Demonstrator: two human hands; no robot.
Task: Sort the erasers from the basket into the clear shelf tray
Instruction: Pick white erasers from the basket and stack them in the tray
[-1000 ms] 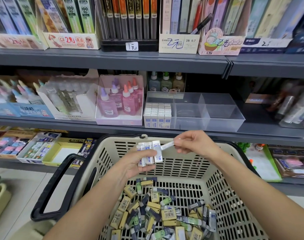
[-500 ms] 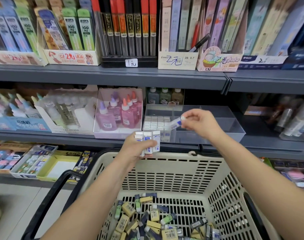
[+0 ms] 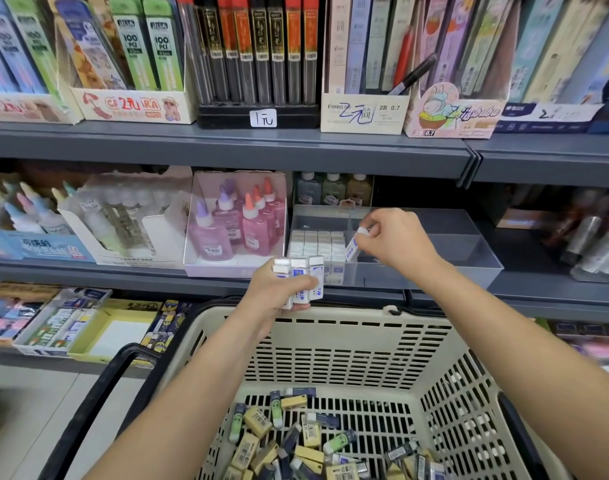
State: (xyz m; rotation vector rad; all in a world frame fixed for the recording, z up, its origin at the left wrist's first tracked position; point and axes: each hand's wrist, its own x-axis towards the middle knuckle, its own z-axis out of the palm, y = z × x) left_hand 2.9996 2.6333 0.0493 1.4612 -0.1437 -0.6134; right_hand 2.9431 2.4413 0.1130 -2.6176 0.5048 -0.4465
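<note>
The head camera is the only view I have, and it looks down over the basket (image 3: 348, 341) to the shelf. My right hand (image 3: 396, 244) is over the clear shelf tray (image 3: 452, 271). Its thumb and fingertips pinch one white eraser (image 3: 352, 247), tilted with its lower end towards the left compartment. That end is just beside the rows of white erasers (image 3: 317, 244) already standing there. I judge the tilt lets it slide in next to the last row. The other fingers are curled in behind it.

My left hand (image 3: 275, 296) waits between basket and tray, just below the tray's front edge. Its fingers and thumb are wrapped round a small stack of white erasers (image 3: 308, 277) held upright side by side. I take this as a ready supply, so the right hand has a short reach.

Mixed loose erasers (image 3: 296, 445), yellow, green and dark, lie on the basket floor, so I judge much sorting remains. The tray's right compartments look empty.
</note>
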